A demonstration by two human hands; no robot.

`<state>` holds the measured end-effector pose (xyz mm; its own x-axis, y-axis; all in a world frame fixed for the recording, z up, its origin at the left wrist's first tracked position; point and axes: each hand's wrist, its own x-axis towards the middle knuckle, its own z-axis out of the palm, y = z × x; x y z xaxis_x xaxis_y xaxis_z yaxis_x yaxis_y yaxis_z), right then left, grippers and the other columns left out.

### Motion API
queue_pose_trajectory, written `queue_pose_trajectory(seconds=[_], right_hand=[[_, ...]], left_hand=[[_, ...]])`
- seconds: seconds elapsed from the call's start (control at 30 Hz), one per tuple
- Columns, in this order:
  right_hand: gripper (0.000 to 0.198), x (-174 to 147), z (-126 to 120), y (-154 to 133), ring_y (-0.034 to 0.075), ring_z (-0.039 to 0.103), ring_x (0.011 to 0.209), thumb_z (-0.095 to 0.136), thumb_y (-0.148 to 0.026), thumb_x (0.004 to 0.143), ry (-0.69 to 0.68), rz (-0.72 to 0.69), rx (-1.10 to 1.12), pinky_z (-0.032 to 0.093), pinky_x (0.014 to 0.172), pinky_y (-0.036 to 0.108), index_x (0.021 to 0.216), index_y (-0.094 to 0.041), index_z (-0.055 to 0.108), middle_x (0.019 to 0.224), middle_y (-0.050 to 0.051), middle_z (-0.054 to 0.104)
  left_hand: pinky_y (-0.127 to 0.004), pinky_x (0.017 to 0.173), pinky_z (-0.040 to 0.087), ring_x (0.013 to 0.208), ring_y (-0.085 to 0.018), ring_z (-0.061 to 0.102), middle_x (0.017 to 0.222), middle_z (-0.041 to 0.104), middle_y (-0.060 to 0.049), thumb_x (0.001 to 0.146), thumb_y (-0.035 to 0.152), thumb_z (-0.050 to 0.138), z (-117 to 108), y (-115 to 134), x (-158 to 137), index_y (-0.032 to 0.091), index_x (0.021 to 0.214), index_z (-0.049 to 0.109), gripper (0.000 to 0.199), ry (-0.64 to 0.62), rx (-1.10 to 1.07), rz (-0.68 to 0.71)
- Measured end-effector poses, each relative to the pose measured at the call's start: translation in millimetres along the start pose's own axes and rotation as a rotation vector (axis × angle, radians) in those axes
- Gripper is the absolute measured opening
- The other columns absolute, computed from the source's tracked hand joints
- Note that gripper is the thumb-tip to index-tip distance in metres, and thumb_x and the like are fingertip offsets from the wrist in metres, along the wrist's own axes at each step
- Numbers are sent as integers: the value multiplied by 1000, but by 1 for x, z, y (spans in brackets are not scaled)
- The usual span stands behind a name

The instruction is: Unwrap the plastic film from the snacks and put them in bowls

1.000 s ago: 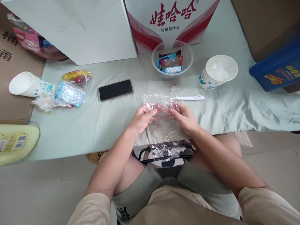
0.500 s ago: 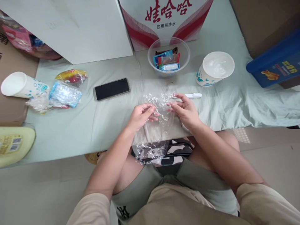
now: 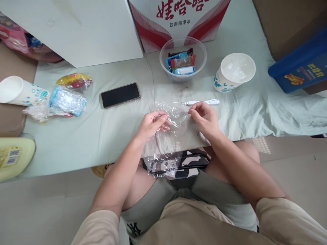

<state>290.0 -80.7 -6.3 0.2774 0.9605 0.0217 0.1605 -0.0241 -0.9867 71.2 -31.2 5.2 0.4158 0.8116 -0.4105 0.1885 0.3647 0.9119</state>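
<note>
Clear plastic bag (image 3: pixel 167 140) in hand, centre of the frame

Draped over the near edge of the cloth-covered desk (image 3: pixel 120 136), at lower centre. Clamped in the grip of the left hand (image 3: pixel 152 126), just left of centre. Right of centre, at the right hand (image 3: pixel 206 119), a grip with thumb and forefinger drawn together (whether on the bag's edge, cannot tell). Just beyond, a white-handled tool (image 3: pixel 213 101) with a slim tip. Left of centre, a dark-screened phone (image 3: pixel 120 95). At upper centre, a clear bowl (image 3: pixel 200 64) with wrapped snacks (image 3: pixel 183 70) inside; to its right, a paper cup (image 3: pixel 224 80). Farthest, a red-and-white carton (image 3: pixel 176 32).
</note>
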Motion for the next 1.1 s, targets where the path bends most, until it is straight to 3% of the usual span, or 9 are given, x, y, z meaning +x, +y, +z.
queue_pose_trajectory(seconds=[0.3, 0.5, 0.63, 0.77, 0.9, 1.1], right_hand=[[16, 1, 3, -1, 14, 64, 79, 63, -36, 95, 8, -5, 92, 51, 75, 32, 91, -26, 52, 82, 0, 64], [40, 1, 3, 0, 15, 67, 86, 69, -62, 87, -63, 154, 269, 56, 71, 29, 102, -28, 52, 95, 1, 60], [55, -4, 1, 0, 17, 67, 93, 68, -76, 80, -151, 115, 347, 58, 77, 32, 103, -28, 55, 99, 2, 59], [50, -8, 3, 0, 17, 67, 94, 79, -67, 77, -209, 68, 311, 57, 78, 32, 101, -28, 59, 106, 2, 61], [40, -9, 5, 1, 15, 67, 91, 78, -61, 82, -160, 49, 278, 57, 79, 32, 89, -25, 62, 111, 3, 61], [41, -10, 3, -2, 19, 69, 111, 78, -63, 81, -287, 192, 479, 59, 93, 39, 85, -25, 62, 135, 2, 63]], left_hand=[[-22, 54, 54, 62, -15, 74, 84, 79, -9, 83, 59, 74, 1, 1, -2, 16, 104, 66, 49, -35, -10, -14], [-20, 41, 46, 61, -12, 72, 120, 75, -13, 82, 66, 69, 4, 5, -3, 17, 101, 66, 53, -1, -74, 76], [-18, 37, 40, 61, -12, 72, 124, 74, -14, 80, 70, 69, 4, 7, -3, 18, 100, 62, 56, 68, -123, 99], [-19, 40, 43, 68, -16, 75, 132, 72, -14, 81, 72, 67, 3, 4, -3, 19, 100, 63, 56, 47, -147, 120], [-23, 45, 49, 73, -21, 78, 129, 73, -15, 81, 72, 67, 2, 1, -4, 18, 100, 66, 57, -23, -157, 122], [-22, 45, 49, 71, -21, 79, 130, 74, -15, 82, 76, 64, -1, -1, -5, 18, 107, 68, 63, -167, -121, 69]])
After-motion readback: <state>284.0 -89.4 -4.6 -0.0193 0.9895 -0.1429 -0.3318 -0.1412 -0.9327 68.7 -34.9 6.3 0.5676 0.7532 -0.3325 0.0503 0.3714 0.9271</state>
